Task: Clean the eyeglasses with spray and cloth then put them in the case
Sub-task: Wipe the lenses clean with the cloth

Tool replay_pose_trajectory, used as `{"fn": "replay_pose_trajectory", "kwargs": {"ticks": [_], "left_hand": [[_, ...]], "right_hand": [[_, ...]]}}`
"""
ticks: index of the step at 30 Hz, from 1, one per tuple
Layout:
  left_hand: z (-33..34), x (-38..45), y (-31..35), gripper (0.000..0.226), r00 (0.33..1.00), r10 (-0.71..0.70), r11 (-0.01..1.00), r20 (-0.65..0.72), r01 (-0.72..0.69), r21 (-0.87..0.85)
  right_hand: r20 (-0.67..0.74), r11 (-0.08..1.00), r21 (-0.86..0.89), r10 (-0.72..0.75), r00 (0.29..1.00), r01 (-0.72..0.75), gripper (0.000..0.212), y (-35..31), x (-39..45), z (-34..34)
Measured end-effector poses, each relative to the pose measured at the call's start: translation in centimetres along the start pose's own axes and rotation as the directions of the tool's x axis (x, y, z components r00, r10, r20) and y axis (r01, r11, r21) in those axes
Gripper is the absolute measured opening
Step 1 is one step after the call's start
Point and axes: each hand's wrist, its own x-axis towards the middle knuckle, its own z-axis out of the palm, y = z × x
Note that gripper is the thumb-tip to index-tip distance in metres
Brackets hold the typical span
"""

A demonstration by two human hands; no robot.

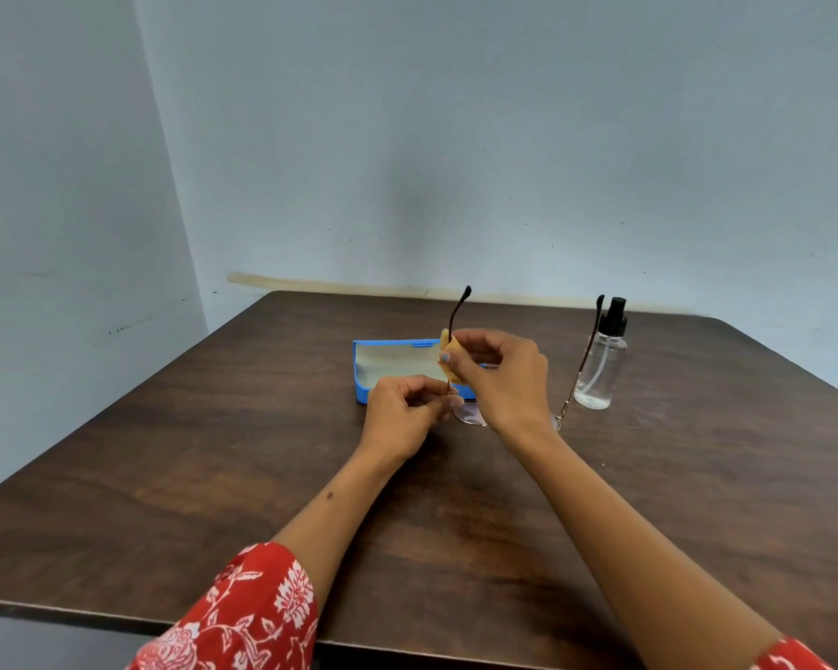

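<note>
The thin-framed eyeglasses (470, 414) are held above the table with lenses down and both temple arms pointing up. My left hand (405, 411) pinches the frame at the hinge of the left temple. My right hand (501, 377) pinches a small yellow cloth (448, 353) around that same temple arm, partway up it. The other temple arm rises in front of the clear spray bottle (601, 367) with a black pump top, which stands to the right. An open blue glasses case (397, 367) with a pale lining lies behind my hands.
The dark wooden table (214, 452) stands in a corner of pale blue walls. Its front edge runs along the bottom of the view. Red patterned sleeves cover both upper forearms.
</note>
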Motion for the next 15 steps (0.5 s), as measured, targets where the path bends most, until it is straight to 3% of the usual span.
{"fn": "replay_pose_trajectory", "kwargs": {"ticks": [7,12,15], "left_hand": [[-0.3,-0.1,0.0,0.021,1.0,0.022,0.999,0.021,-0.023,0.034],[0.0,0.0,0.0,0.01,1.0,-0.012,1.0,0.009,0.012,-0.008],[0.0,-0.1,0.1,0.009,1.0,-0.025,1.0,0.008,0.025,-0.011]], "right_hand": [[0.063,0.996,-0.091,-0.003,0.998,0.008,0.008,1.1,-0.8,0.3],[-0.013,1.0,0.016,-0.021,1.0,0.021,0.013,-1.0,0.1,0.0],[-0.006,1.0,-0.004,-0.028,1.0,0.028,0.014,-1.2,0.1,0.2]]}}
